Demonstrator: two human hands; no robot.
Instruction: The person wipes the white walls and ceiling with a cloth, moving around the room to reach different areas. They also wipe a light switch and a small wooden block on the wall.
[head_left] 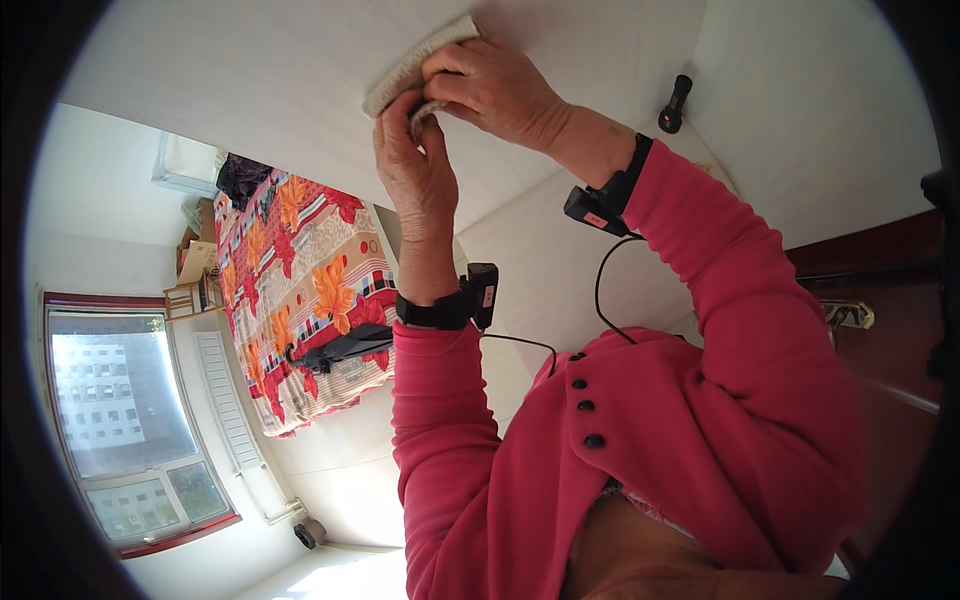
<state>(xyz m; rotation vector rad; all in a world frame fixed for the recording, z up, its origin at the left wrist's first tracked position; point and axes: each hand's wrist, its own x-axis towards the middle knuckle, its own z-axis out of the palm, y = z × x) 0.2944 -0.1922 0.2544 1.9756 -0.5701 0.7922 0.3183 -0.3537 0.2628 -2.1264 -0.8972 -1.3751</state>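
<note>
I see left hand (412, 165) and right hand (503, 92) both gripping a folded whitish cloth (420, 66); most of it extends past the fingertips, one edge tucked between the hands, over the pale surface (270, 80)

A leaf-patterned red-and-orange bedspread (330, 285) lies near a white radiator (228, 400), a red-framed window (125, 400) and a cardboard box (199, 261), with a black flashlight (676, 103) well apart to the right

The cloth (425, 65) is off-white, the sweater (655, 410) deep pink with black buttons (585, 405), the flashlight (677, 103) black, the door (890, 355) dark red, the beige bedspread (330, 240) patterned with red and orange leaves.
</note>
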